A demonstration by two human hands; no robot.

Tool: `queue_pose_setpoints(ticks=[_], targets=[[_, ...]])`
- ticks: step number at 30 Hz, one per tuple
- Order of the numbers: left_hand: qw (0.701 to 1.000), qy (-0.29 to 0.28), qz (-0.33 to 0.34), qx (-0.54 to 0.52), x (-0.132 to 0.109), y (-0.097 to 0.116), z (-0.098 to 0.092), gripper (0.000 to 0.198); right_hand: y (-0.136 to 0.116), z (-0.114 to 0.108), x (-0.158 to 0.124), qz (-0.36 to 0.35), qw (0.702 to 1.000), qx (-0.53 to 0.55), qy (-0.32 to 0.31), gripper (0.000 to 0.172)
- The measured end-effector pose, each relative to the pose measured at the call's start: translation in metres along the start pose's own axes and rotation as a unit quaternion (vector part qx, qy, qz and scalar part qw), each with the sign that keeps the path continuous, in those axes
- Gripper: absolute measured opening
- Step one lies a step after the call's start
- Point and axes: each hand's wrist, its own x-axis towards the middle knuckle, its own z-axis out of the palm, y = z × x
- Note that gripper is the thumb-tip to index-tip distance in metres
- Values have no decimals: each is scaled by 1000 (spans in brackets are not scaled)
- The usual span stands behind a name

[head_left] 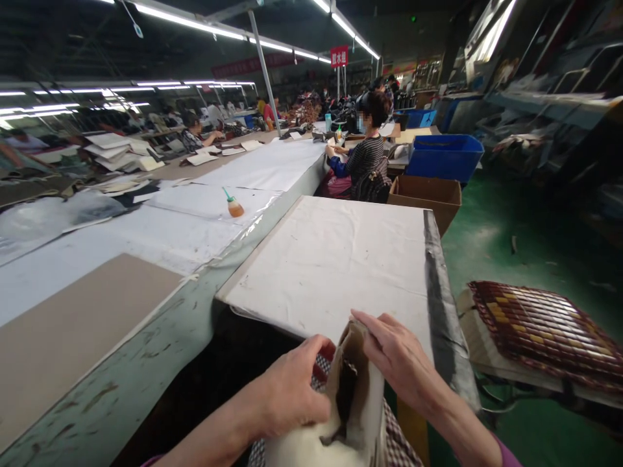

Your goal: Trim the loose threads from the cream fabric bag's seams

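Work board [335, 259]: flat, covered by white paper with faint scuffs and creases; grey tape strip [438, 285] runs down its right edge. Nothing else lies on the paper.

Long bench [160, 350] to the left: green-painted edge, chipped. On it, near end: tan board [73, 318], lying flat. Beyond that: white sheets [160, 233], laid end to end along the bench, a clear film [253, 220] over the edge of one. Small orange glue bottle [234, 206] with green nozzle stands on a white sheet, alone. Far end: stacks of white cut pieces [117, 152], too small to tell in detail.

Green floor [525, 253]: cardboard box [426, 194] behind the work board, blue bin [445, 155] just beyond it
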Motion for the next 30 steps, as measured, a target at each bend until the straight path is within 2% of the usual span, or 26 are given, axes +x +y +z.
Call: queue_pose_setpoints(ticks=[3, 5, 7, 9, 11, 14, 17, 21, 24, 30], targets=[[983, 112, -13, 142, 4, -1, 21, 32, -5, 2, 0, 2, 1000, -19, -8, 38], [969, 149, -25, 195, 6, -5, 34, 23, -6, 1, -1, 5, 1000, -14, -24, 37], [969, 171, -14, 176, 8, -12, 38, 19, -2, -3, -2, 1, 999, 0, -47, 38], [979, 179, 30, 91, 10, -15, 33, 29, 4, -8, -2, -14, 998, 20, -65, 38], [984, 151, 90, -7, 11, -14, 19, 44, 11, -14, 0, -36, 995, 43, -78, 37], [986, 53, 147, -65, 14, -5, -6, 53, 16, -26, 1, -52, 990, 72, -114, 32], [986, -47, 157, -25, 17, 4, -24, 51, 14, -39, -4, -43, 983, 87, -158, 31], [975, -150, 157, 40, 23, 9, -31, 48, 15, -51, -20, -36, 970, 138, -195, 35], [976, -157, 151, 23, 28, 10, -27, 39, 23, -52, -26, -28, 971, 157, -178, 37], [987, -54, 139, 61, 32, 14, -18, 23, 32, -45, -14, -12, 979, 140, -147, 28]])
